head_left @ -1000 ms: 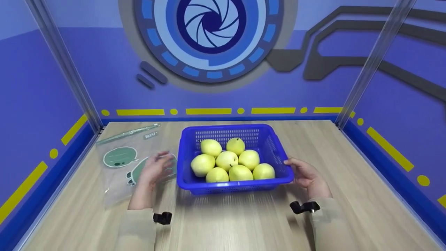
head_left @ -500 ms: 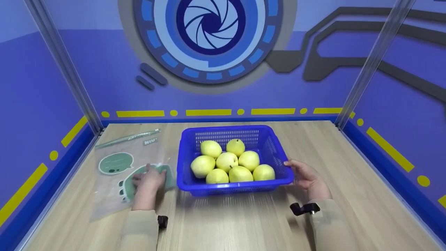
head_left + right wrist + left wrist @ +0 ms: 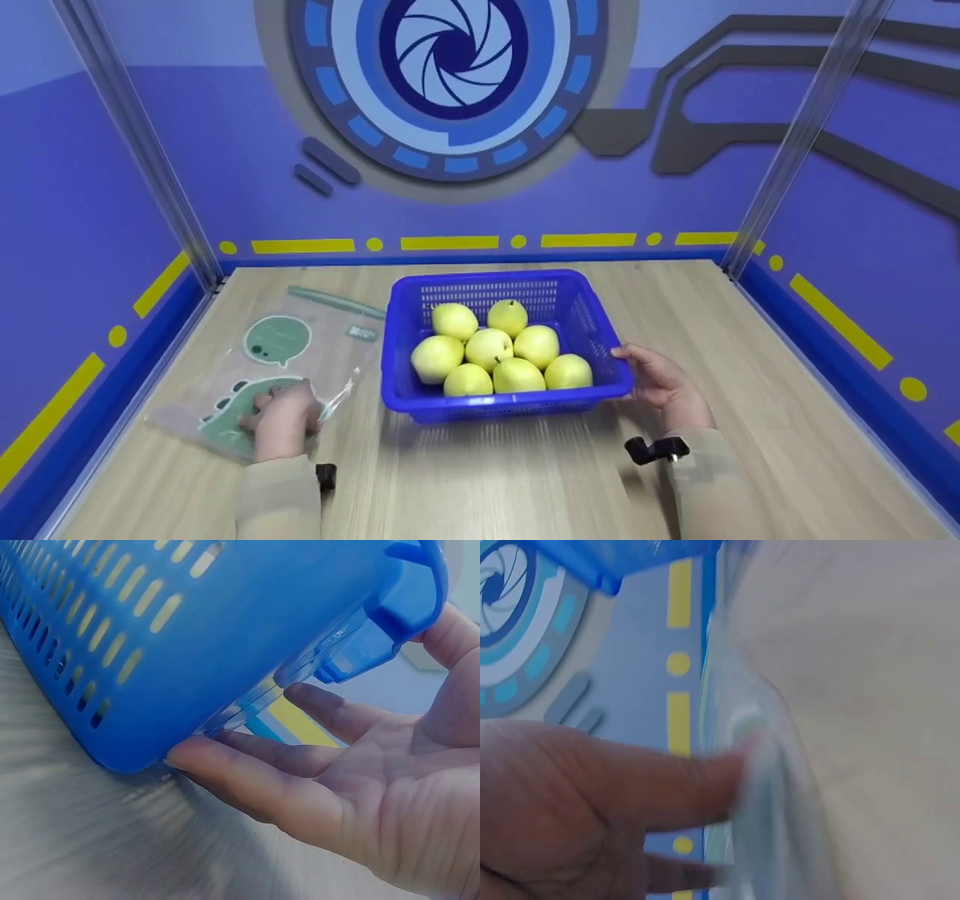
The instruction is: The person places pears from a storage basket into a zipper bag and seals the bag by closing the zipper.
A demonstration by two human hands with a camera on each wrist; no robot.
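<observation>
A blue plastic basket (image 3: 502,406) stands on the table, with several yellow-green pears (image 3: 489,346) inside. At its right end my right hand (image 3: 664,384) holds it, thumb at the rim and fingers spread along the outer wall below. In the right wrist view these fingers (image 3: 247,776) touch the slotted side. My left hand (image 3: 283,420) is over the lower part of a clear zip bag (image 3: 330,360) printed with green cartoon shapes. Thumb and fingers pinch the film, which bunches up at the thumb (image 3: 682,791) in the left wrist view, partly blurred.
The bag's green zip strip (image 3: 337,301) reaches the basket's left rim. The wooden table (image 3: 480,480) ends at blue panels (image 3: 480,210) at the back and both sides, with metal posts at the rear corners.
My left hand has moved left and nearer me. The bag has slid nearer me and turned clockwise, its zip end swinging toward the basket. The right hand and basket have stayed in place.
</observation>
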